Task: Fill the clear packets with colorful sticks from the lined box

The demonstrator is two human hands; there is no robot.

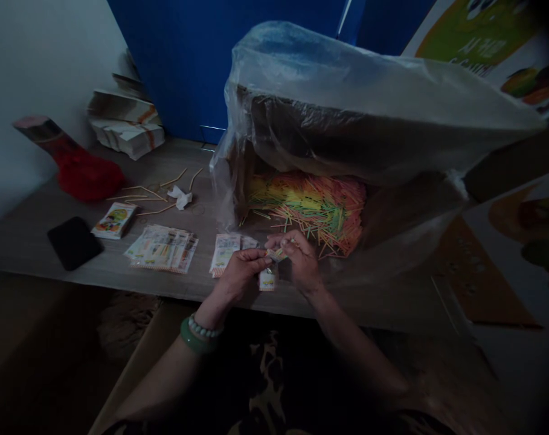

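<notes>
Just in front of an open box, both hands meet over the table. My left hand (pixel 241 269) pinches the edge of a small printed plastic packet (pixel 274 256). The fingers of my right hand (pixel 302 261) are closed at the packet's other end, around thin coloured sticks that look partly inside it; the exact grip is hard to make out. Below the hands lies another small packet (pixel 267 281). Beside my left hand is a little pile of flat packets (pixel 224 251). Loose sticks (pixel 319 205) in yellow, green, orange and pink fill the box's bottom.
A clear plastic liner (pixel 292 54) drapes over the box. Leftward are filled packets (pixel 160 248), a stack of cards (pixel 115 220), a black phone-like slab (pixel 75 243), rubber bands (pixel 138 196), crumpled tissue (pixel 180 197), a red bundle (pixel 88 175) and stacked cartons (pixel 127 130).
</notes>
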